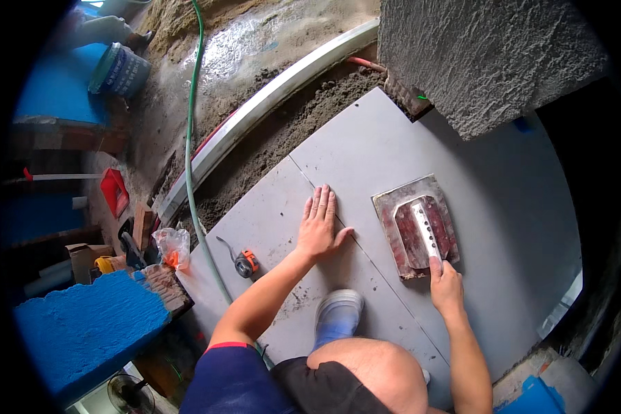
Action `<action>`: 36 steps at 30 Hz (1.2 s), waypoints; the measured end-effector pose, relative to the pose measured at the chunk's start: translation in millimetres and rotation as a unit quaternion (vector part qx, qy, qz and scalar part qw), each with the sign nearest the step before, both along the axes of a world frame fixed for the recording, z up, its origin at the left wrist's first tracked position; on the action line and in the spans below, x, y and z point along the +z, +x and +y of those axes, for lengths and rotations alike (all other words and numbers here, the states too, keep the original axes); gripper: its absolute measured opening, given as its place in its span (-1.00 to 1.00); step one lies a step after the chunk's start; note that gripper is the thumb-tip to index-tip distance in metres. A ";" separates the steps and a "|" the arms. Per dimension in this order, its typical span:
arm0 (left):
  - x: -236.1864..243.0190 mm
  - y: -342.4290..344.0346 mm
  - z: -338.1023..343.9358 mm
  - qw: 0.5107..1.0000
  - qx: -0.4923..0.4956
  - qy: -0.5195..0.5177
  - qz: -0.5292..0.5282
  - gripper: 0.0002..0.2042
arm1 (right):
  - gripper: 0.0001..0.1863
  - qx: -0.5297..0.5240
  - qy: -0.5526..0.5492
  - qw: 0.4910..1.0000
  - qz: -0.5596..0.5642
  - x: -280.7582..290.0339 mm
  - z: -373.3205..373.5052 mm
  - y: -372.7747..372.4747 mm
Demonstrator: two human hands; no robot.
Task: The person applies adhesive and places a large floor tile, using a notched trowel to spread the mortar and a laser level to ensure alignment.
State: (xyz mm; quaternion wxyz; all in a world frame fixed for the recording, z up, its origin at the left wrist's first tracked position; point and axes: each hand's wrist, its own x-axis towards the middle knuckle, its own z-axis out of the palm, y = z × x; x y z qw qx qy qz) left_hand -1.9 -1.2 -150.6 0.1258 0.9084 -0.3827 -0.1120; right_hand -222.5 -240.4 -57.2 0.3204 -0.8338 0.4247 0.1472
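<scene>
My left hand (319, 224) lies flat with fingers spread on the large light-grey floor tiles (262, 207), right by the thin joint between two of them. My right hand (446, 286) is closed around the lower end of a pale handle with a row of dark holes. That handle belongs to a square, float-like tool (401, 228), reddish and smeared with mortar, whose plate rests on the right tile. Left of my left forearm sits an orange and black tape measure (245, 263) on the tile. My boot (338, 316) stands on the left tile, between my arms.
A green hose (191, 138) runs down the left and over the tile's edge. Beyond the tiles lies loose grey mortar (283, 117), bordered by a long white straightedge (269, 96). A rough grey block (486, 62) overhangs the far right. A bucket (121, 71) and red dustpan-like piece (114, 192) are left.
</scene>
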 end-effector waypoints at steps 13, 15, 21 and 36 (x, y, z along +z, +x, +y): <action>-14.1 147.2 -8.0 0.941 0.289 -0.171 -0.044 -0.80 | -0.31 -0.054 0.118 0.991 0.027 1.3 -41.4 -41.4; -26.0 147.9 -5.2 0.939 0.273 -0.173 -0.116 -0.81 | -0.36 -0.065 0.119 0.991 0.004 23.4 -41.4 -36.0; -27.5 142.0 -6.3 0.934 0.252 -0.195 -0.160 -0.81 | -0.50 0.019 0.068 0.988 -0.139 102.1 -58.4 -73.9; -28.7 145.3 -2.1 0.940 0.254 -0.137 -0.180 -0.80 | -0.46 0.037 0.036 0.991 -0.121 64.3 -57.6 1.3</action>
